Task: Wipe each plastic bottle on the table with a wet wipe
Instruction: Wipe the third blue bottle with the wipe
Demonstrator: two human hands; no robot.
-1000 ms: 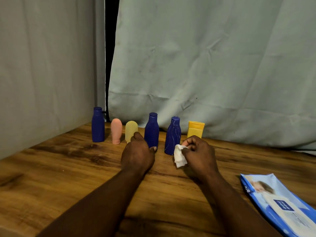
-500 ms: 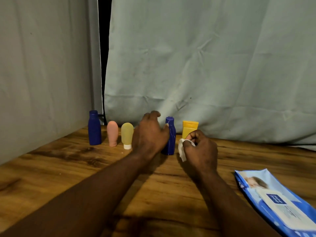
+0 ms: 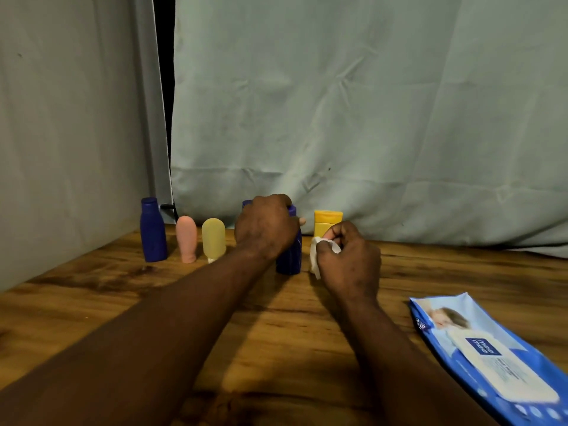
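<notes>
Fingers of your left hand [image 3: 266,227] curl over the top of the blue bottle [image 3: 289,256], which stands upright on the table [image 3: 92,302]. Just right of it, your right hand [image 3: 349,261] pinches the crumpled wet wipe [image 3: 315,253] between thumb and fingertips, near the bottle's side; contact unclear.

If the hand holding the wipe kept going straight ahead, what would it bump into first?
Probably the yellow bottle. The right hand, pinching the wet wipe, points toward the back of the table, and that bottle stands just beyond its knuckles. Depth is hard to judge from one view.
</notes>
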